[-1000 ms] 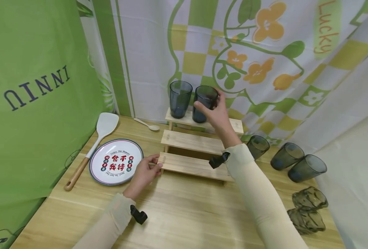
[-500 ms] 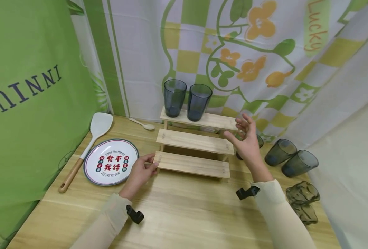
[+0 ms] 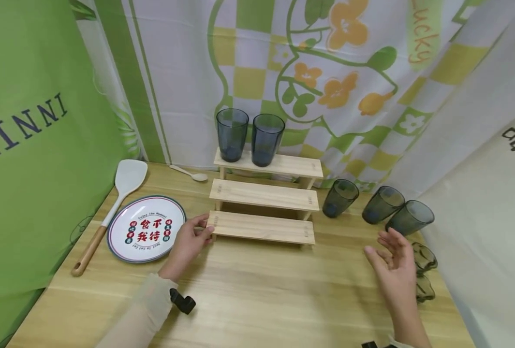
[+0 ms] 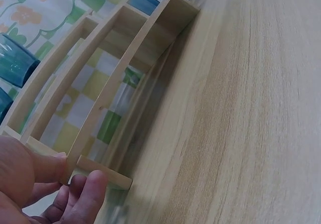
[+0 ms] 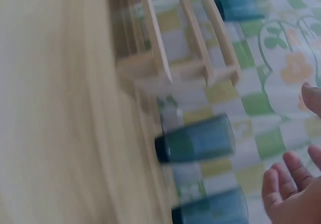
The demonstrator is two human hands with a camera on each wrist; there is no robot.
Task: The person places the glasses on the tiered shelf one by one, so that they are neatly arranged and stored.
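A three-tier wooden display rack (image 3: 263, 192) stands in the middle of the table in the head view. My left hand (image 3: 188, 244) pinches the left end of its lowest board, thumb above and fingers beneath in the left wrist view. Two blue-grey drinking glasses (image 3: 232, 136) stand upright on the left part of the top tier. My right hand (image 3: 395, 270) holds nothing, its fingers spread and loosely bent. It is at the right of the table, just in front of a tinted glass (image 3: 411, 217) and left of two wavy-sided glasses (image 3: 425, 258), which it partly covers.
Another two tinted glasses (image 3: 340, 199) stand right of the rack. On the left lie a white plate (image 3: 153, 217) with red lettering, a spatula (image 3: 128, 179) with a wooden handle, and a small spoon (image 3: 198, 177). Printed curtains (image 3: 174, 87) hang behind the table.
My right hand has let go of the second glass on the top tier and swung down to the right, towards the other glasses. My left hand stays on the rack's end.
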